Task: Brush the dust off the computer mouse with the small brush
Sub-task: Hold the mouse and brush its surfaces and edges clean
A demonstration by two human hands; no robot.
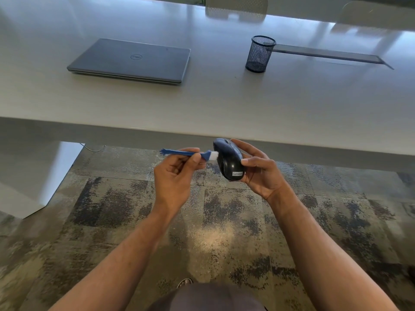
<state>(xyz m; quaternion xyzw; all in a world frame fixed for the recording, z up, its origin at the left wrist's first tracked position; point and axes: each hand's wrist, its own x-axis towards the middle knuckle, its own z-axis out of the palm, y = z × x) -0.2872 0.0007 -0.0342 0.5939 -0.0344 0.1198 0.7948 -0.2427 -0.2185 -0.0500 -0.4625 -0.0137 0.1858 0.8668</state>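
Observation:
A black computer mouse (228,159) with a Lenovo label is held in the air just in front of the table's near edge, gripped from the right by my right hand (260,171). My left hand (174,173) pinches a small blue brush (188,153) that lies roughly level, pointing right. Its white bristles (214,155) touch the mouse's left side. Both hands hover over the carpet, below the table top.
The grey table (213,104) spans the view ahead. A shut grey laptop (132,61) lies on it at the left, a black mesh pen cup (259,53) at the right, with a long dark slot (325,53) behind it. A table leg (40,176) stands at left.

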